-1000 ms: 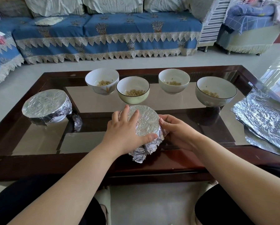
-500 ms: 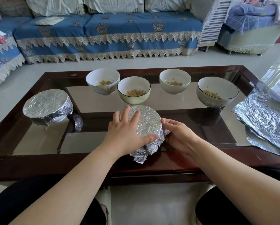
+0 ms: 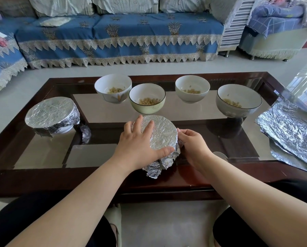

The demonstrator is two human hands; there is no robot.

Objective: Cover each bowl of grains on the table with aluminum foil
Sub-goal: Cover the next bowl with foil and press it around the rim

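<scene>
Crinkled shiny foil [image 3: 162,132], glossy glass table [image 3: 102,111]

No readable text, label, brand, number or sign appears anywhere in this scene, neither on the bowls, the foil nor the furniture.

Dark wood-framed desk [image 3: 42,177] with glass top. Behind it, long sofa [image 3: 120,36] under blue cover with cream lace fringe, pale cushions [image 3: 126,4] along its back, flat pale cloth [image 3: 55,21] on the seat. Second blue-covered seat [image 3: 3,63] at left. Armchair [image 3: 273,38] with blue checked blanket far right. Pale tiled floor [image 3: 167,66].
</scene>
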